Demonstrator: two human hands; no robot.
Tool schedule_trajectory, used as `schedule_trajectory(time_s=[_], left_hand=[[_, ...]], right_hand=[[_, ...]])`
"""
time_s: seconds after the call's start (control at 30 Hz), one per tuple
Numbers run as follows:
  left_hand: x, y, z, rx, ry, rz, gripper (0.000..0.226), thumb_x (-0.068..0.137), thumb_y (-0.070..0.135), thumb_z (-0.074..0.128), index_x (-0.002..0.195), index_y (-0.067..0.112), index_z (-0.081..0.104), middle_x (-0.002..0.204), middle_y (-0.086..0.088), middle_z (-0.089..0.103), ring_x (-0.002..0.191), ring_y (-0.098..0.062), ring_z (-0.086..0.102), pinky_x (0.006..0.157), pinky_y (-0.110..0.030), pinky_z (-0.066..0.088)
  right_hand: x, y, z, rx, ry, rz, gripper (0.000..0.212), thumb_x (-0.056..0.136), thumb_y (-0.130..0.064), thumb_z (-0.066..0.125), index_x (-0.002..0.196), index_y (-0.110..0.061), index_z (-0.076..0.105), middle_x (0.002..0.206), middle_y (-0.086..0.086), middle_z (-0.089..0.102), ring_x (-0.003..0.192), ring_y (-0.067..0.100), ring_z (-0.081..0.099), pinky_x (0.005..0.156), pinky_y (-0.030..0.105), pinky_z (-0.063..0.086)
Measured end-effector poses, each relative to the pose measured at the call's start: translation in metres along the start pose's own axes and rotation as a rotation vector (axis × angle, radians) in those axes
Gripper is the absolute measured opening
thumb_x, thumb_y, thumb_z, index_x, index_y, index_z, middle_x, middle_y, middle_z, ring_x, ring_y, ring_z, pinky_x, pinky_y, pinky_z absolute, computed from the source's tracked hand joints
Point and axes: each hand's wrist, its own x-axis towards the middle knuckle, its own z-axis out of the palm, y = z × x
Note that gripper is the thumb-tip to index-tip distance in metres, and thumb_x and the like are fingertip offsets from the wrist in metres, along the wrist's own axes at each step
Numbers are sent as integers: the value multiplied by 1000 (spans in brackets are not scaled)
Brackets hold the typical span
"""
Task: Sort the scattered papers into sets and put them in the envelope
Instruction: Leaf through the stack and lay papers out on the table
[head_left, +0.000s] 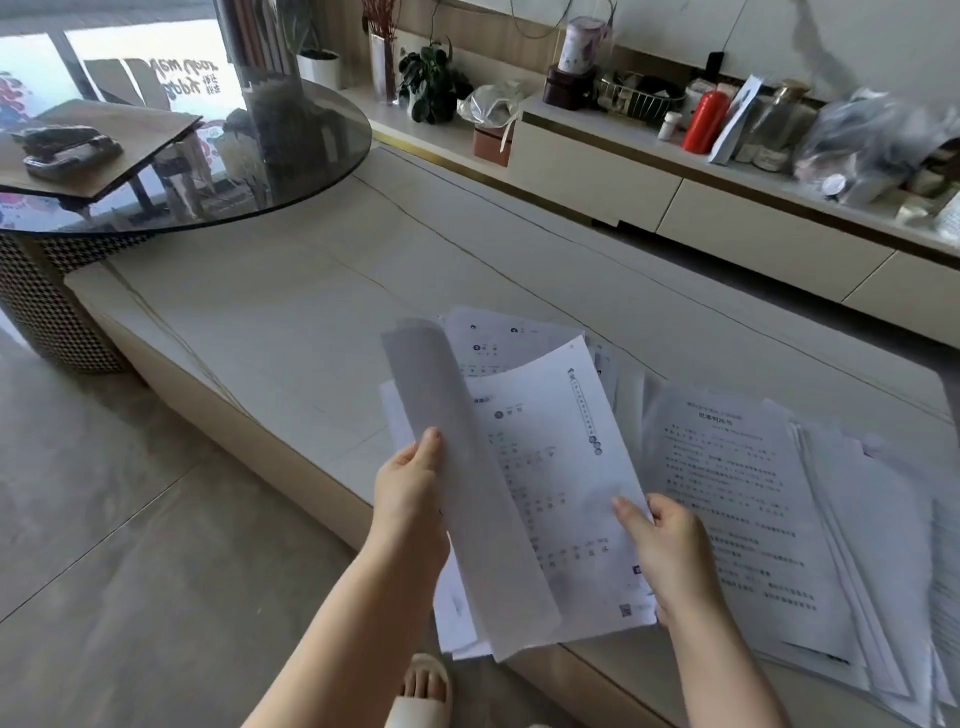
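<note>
Papers (550, 467): two hands (410, 493) hold one sheaf; one pile (753, 519) beside.

Held sheets (545, 483) are raised over low table (291, 312) near edge, between left hand (408, 493) and right hand (670, 551). Paper stack (779, 519) lies right; round glass table (208, 171) far left; sideboard (675, 192) behind.

A sheaf of printed white papers (550, 483) is being held up above the low table's (291, 322) near edge, its front sheet (467, 499) curling back to the left. More printed sheets are lying fanned in an overlapping pile (810, 545) on the table to the sheaf's right.
</note>
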Motion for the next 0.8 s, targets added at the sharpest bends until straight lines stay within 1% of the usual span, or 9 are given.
schedule_trajectory(time_s=[0.07, 0.13, 0.2, 0.33, 0.4, 0.47, 0.6, 0.7, 0.8], left_hand=[[-3, 4, -1, 35, -26, 29, 23, 98, 14, 50, 81, 4, 62, 55, -3, 65, 56, -18, 60, 59, -28, 49], [-6, 3, -1, 68, -49, 54, 21, 96, 11, 53, 79, 6, 64, 53, 0, 66, 48, -13, 61, 57, -26, 50], [-7, -1, 0, 90, -41, 74, 17, 91, 9, 59, 76, 6, 65, 56, -3, 67, 46, -13, 62, 52, -24, 53], [-9, -13, 9, 148, -49, -5, 20, 82, 16, 71, 86, -2, 66, 78, -19, 69, 62, -27, 64, 62, -33, 56], [-13, -19, 16, 153, -107, -92, 34, 81, 29, 72, 92, -3, 68, 87, -21, 71, 74, -32, 67, 71, -39, 58], [-17, -22, 20, 147, -159, -166, 42, 83, 40, 67, 96, 0, 69, 94, -21, 72, 88, -35, 69, 82, -44, 56], [-14, -27, 21, 119, -193, -178, 34, 91, 35, 59, 94, 2, 68, 87, -16, 72, 79, -29, 68, 79, -38, 55], [-11, -26, 23, 117, -138, -115, 20, 95, 16, 55, 83, 3, 65, 73, -13, 67, 62, -23, 62, 63, -30, 53], [-6, -16, 17, 172, 1, 42, 18, 94, 2, 49, 108, 5, 60, 91, -17, 65, 70, -28, 61, 74, -40, 53]], right_hand=[[-1, -2, -5, 3, -4, -22, 6, 89, -13, 61, 88, -7, 60, 79, 4, 66, 69, 24, 59, 61, 29, 42], [-2, -8, -6, 41, -41, -18, 45, 91, -6, 58, 131, -22, 47, 103, 1, 65, 89, 22, 64, 62, 29, 49], [-5, -12, -7, 15, -95, -86, 59, 92, -1, 52, 142, -28, 35, 116, -5, 60, 101, 21, 62, 64, 23, 51], [-19, -26, 4, 41, -248, -142, 24, 92, -20, 58, 114, -25, 63, 106, -19, 63, 107, 4, 60, 79, 9, 45], [-28, -33, 12, 100, -428, -117, 37, 81, -50, 62, 113, -29, 62, 108, -21, 63, 105, -7, 56, 84, 9, 41], [-36, -38, 21, 90, -523, -109, 50, 73, -61, 62, 113, -31, 60, 109, -21, 64, 100, -12, 57, 79, 5, 43], [-31, -32, 26, 59, -405, -86, 27, 83, -45, 64, 103, -27, 61, 96, -20, 65, 89, -10, 57, 66, 0, 42], [-20, -22, 23, 56, -316, -36, 18, 92, -23, 56, 83, -15, 69, 84, 4, 72, 89, 23, 66, 78, 35, 52], [-11, -13, 14, 41, -216, 6, 23, 92, -10, 54, 79, -23, 69, 86, -4, 71, 93, 16, 65, 91, 35, 49]])
